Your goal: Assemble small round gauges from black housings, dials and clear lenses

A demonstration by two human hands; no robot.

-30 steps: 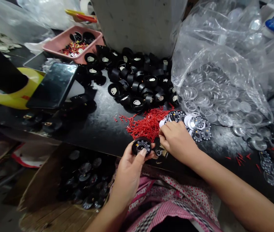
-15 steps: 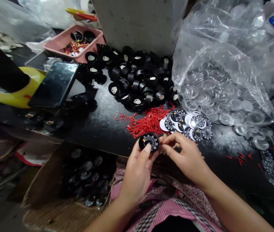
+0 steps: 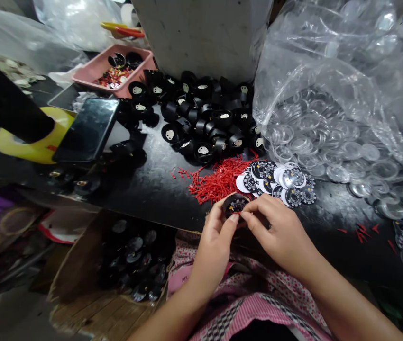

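Observation:
In my left hand (image 3: 215, 237) is a round black gauge (image 3: 235, 203) with a black-and-white dial in its face. The fingers wrap its rim and the thumb lies at its near edge. My right hand (image 3: 272, 222) is closed in a pinch over the dial, with a sliver of red, seemingly a small red pointer (image 3: 236, 213), at its fingertips. Just beyond the hands lies a heap of red pointers (image 3: 214, 180). Beside it, loose printed dial discs (image 3: 265, 177) overlap in a pile, partly behind my right hand.
Black round housings (image 3: 201, 118) crowd the back of the table. A plastic bag (image 3: 329, 123) of clear round covers lies open at right. At left are a phone (image 3: 87, 128), a yellow tape roll (image 3: 27, 144) and a pink tray (image 3: 91, 78). A carton (image 3: 77, 265) holding gauges stands below the edge.
The gauge in my left hand has shifted right and its face has tilted. My right fingers have come from beside the gauge onto its dial. The view has shifted slightly.

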